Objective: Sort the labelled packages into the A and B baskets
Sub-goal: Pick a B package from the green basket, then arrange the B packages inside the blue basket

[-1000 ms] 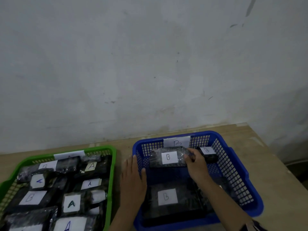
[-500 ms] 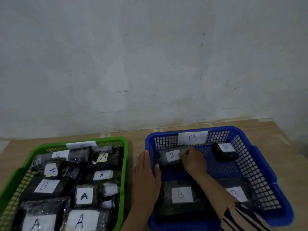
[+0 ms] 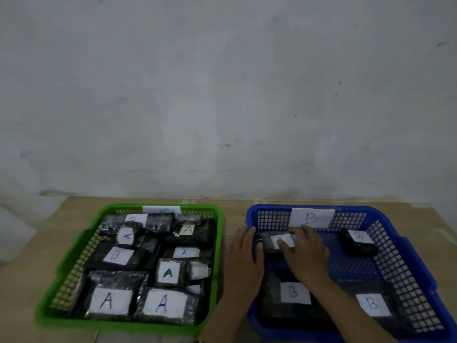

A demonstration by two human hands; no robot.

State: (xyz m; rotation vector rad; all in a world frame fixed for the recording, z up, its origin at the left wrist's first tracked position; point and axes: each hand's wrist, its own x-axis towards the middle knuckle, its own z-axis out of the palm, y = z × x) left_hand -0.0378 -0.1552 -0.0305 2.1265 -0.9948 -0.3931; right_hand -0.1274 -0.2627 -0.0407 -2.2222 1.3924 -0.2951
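Inside the blue basket (image 3: pixel 408 256), back-left corner: right hand (image 3: pixel 305 253) lies over a black package (image 3: pixel 269 241), fingers loosely bent across its white label, likely seating it flat; can't tell if it grips or only presses. Left hand (image 3: pixel 243 258) rests flat against the basket's left rim, fingers straight, holding nothing, probably steadying it. Package is dark, shiny-wrapped, letter covered. Green basket (image 3: pixel 74 266) holds mixed packages, at least two marked B, so sorting looks unfinished.

My left hand (image 3: pixel 243 258) lies flat with fingers straight and pointing away from me, while my right hand (image 3: pixel 305 253) reaches forward, palm down, fingers spread and slightly bent.
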